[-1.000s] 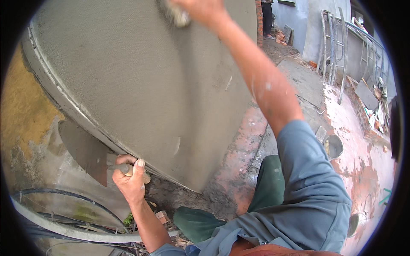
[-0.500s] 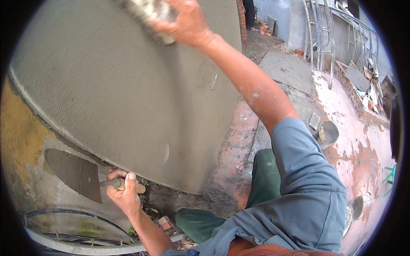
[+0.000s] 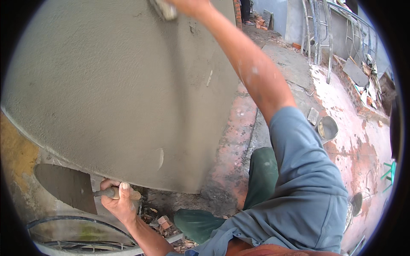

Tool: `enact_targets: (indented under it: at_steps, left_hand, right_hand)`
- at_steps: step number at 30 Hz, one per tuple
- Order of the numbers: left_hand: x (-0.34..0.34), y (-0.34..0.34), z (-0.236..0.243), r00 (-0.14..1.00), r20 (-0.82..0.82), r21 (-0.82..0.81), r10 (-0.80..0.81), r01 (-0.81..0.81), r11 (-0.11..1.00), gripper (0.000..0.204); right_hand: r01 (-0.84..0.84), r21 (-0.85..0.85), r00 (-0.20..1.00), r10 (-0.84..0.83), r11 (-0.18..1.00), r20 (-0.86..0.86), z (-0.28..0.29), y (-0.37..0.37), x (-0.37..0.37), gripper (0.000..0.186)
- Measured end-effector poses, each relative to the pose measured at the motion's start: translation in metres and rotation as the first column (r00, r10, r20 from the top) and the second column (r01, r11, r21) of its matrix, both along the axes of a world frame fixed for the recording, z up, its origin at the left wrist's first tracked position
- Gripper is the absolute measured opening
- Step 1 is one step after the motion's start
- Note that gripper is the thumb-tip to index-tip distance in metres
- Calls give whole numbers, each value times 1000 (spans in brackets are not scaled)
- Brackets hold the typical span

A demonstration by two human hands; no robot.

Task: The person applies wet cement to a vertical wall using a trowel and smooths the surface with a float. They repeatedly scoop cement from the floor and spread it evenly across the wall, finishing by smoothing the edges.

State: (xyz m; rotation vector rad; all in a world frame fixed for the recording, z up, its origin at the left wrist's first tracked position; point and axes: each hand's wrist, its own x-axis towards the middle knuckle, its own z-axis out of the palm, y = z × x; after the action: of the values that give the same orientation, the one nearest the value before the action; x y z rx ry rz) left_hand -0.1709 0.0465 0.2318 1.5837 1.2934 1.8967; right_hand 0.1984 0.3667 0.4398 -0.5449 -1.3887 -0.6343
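Note:
A broad wall face of wet grey plaster (image 3: pixel 115 85) fills the left and upper middle. Against its top part, my right hand (image 3: pixel 190 5) grips a pale, mortar-stained block (image 3: pixel 164 9), its exact kind unclear; the upper edge cuts off part of both. Low on the left, my left hand (image 3: pixel 121 200) is closed round the wooden handle of a trowel (image 3: pixel 64 185), thumb laid along the handle. The trowel's wide, rounded, grey-coated blade points left, just under the plaster's lower edge.
A bucket (image 3: pixel 327 128) stands on the worn pink paving to the right, a small block (image 3: pixel 313 115) beside it. Metal frames (image 3: pixel 318 34) lean at the back right near rubble (image 3: pixel 363 81). A black hose (image 3: pixel 81 218) curves at lower left. Someone's dark-clothed leg (image 3: pixel 245 10) shows far off.
My right hand and the block have moved up the wall, partly out of the picture. The trowel and my left hand sit slightly lower and further left in view, still held.

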Motion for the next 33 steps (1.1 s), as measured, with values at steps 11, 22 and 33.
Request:
enact_targets:
  at_steps: [11, 22, 33]
  left_hand:
    - [-10, 2, -6, 998, -58, 13, 9, -8, 1000, 37]
    - [-14, 2, -7, 997, -76, 42, 17, -14, 999, 37]
    - [-20, 3, -8, 998, -59, 0, 5, -5, 1000, 41]
  right_hand:
    - [-3, -214, 996, -16, 977, -85, -36, 17, 24, 66]
    - [-80, -366, 980, 5, 927, -200, -79, 37, 36, 65]
    - [-152, -309, 979, 101, 939, -175, -24, 17, -2, 66]
